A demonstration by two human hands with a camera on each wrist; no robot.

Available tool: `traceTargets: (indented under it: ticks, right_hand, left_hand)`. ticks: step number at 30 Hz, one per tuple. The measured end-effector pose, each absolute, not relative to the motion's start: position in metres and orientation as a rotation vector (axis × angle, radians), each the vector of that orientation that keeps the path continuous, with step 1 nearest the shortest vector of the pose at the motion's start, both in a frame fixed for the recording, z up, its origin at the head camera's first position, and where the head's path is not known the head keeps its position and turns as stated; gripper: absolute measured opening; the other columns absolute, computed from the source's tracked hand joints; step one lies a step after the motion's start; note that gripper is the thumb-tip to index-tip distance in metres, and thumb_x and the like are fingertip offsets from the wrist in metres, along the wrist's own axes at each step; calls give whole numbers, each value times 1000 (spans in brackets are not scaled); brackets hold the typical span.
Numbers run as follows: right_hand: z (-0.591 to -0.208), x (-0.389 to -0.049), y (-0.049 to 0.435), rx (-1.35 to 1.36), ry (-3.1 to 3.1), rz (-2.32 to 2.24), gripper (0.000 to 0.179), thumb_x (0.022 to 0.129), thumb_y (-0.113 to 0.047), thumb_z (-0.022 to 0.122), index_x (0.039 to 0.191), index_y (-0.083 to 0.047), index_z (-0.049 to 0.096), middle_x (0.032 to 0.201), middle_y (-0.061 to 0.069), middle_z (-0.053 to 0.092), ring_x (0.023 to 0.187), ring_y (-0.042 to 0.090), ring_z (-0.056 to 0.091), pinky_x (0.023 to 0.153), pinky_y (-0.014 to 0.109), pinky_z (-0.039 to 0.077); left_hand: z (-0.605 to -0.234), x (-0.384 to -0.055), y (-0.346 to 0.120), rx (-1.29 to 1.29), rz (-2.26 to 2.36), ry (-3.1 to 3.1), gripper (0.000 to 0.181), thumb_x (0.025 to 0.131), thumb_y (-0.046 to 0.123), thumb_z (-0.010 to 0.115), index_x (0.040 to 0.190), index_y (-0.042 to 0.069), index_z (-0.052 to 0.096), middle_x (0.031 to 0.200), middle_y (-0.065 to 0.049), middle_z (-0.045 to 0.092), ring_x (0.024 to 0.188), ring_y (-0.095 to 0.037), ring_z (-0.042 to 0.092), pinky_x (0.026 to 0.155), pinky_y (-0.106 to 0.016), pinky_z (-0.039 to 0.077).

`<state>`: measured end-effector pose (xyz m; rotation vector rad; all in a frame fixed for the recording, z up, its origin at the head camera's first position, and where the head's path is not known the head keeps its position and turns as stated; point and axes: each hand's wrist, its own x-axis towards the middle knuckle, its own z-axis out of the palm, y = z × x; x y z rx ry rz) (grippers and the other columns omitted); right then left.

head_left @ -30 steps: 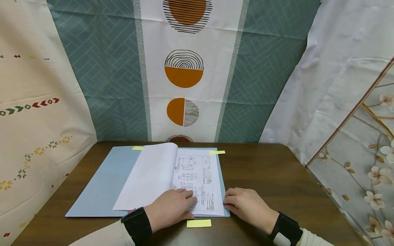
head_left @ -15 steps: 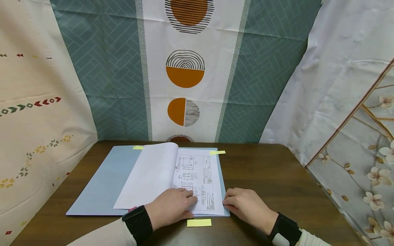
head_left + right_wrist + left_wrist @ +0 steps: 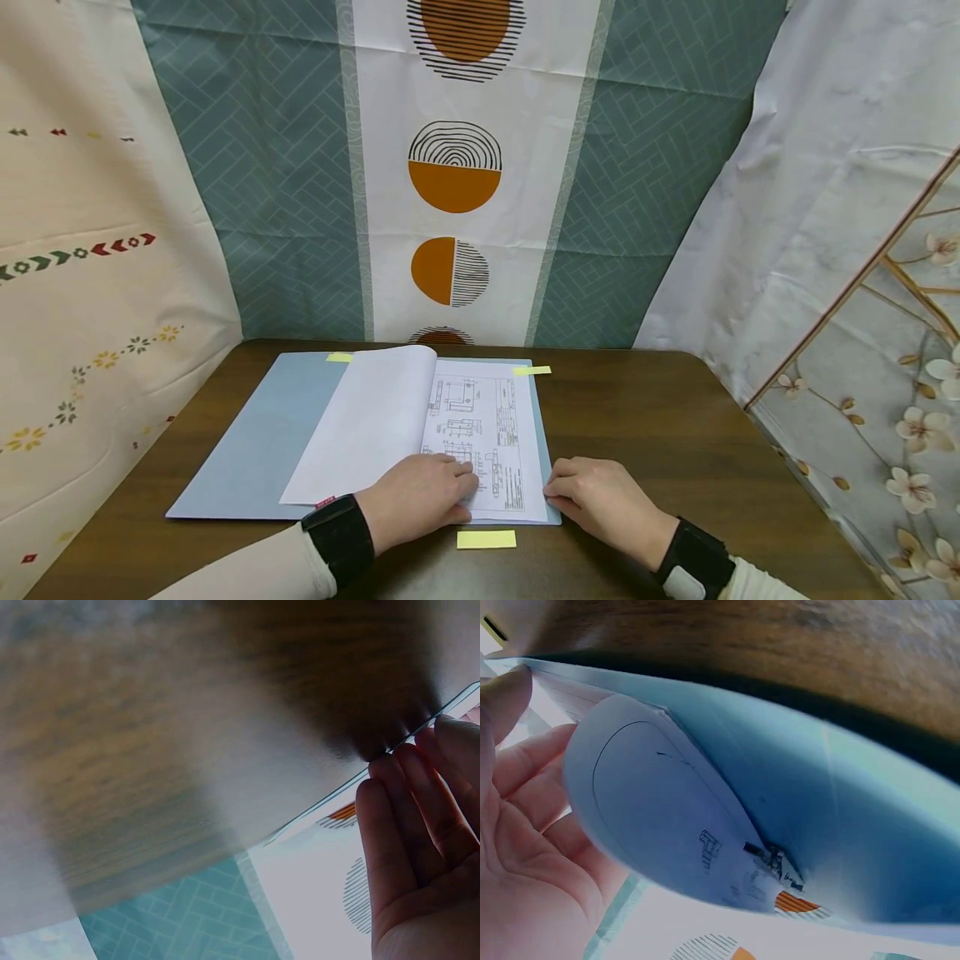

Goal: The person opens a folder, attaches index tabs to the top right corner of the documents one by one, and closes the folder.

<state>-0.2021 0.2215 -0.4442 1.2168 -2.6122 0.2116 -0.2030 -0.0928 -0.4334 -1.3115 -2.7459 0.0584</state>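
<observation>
A light blue folder (image 3: 247, 450) lies spread on the table with a stack of papers in it. One white sheet (image 3: 360, 425) is turned over to the left and curves up along the fold. The page on the right bears technical drawings (image 3: 506, 417). My left hand (image 3: 416, 496) rests on the lower part of this page, fingers loosely bent, covering some of the drawing. At the folder's lower right edge, my right hand (image 3: 600, 500) touches the rim with its fingertips. A metal clip (image 3: 780, 866) shows under the curved sheet in the left wrist view.
Yellow sticky notes mark the spot: one (image 3: 486, 540) on the table before the folder, one (image 3: 532, 370) at its upper right corner, another (image 3: 340, 357) at the top. Brown wooden table (image 3: 645, 417) extends to the right. Patterned cloths (image 3: 292, 208) hang behind and at the sides.
The head view has shifted slightly. Both hands keep their places on the page and at the folder's edge, and the folder and papers look the same.
</observation>
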Motion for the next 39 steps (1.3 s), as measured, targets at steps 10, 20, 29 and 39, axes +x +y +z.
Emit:
traceTargets:
  ticks: [10, 20, 29, 39]
  right_hand:
    - [-443, -201, 221, 1201, -2632, 214, 21, 86, -9, 95, 103, -18, 88, 97, -11, 73, 80, 4, 59, 73, 23, 57]
    - [-444, -201, 221, 1197, -2619, 213, 19, 87, -9, 95, 102, -18, 88, 96, -11, 72, 79, 3, 58, 72, 22, 56]
    - [-443, -201, 221, 1188, -2661, 212, 19, 88, -9, 95, 103, -18, 88, 96, -11, 72, 79, 3, 58, 73, 23, 57]
    - [-442, -200, 220, 1188, -2655, 211, 20, 87, -9, 95, 103, -18, 88, 96, -11, 72, 79, 3, 59, 74, 23, 57]
  left_hand:
    - [-426, -196, -84, -1376, 250, -2642, 25, 96, 33, 88, 116, 20, 81, 99, 6, 77, 81, -9, 66, 81, -23, 58]
    - [-414, -194, -71, -1348, 286, -2737, 37, 89, 29, 94, 122, 21, 80, 101, 3, 81, 77, -11, 72, 79, -25, 61]
    - [-413, -196, -73, -1352, 303, -2756, 32, 92, 27, 92, 121, 20, 81, 100, 3, 81, 76, -11, 68, 81, -26, 60]
    - [-414, -194, -70, -1326, 300, -2725, 40, 90, 27, 93, 127, 22, 76, 94, 2, 79, 71, -12, 68, 73, -27, 59]
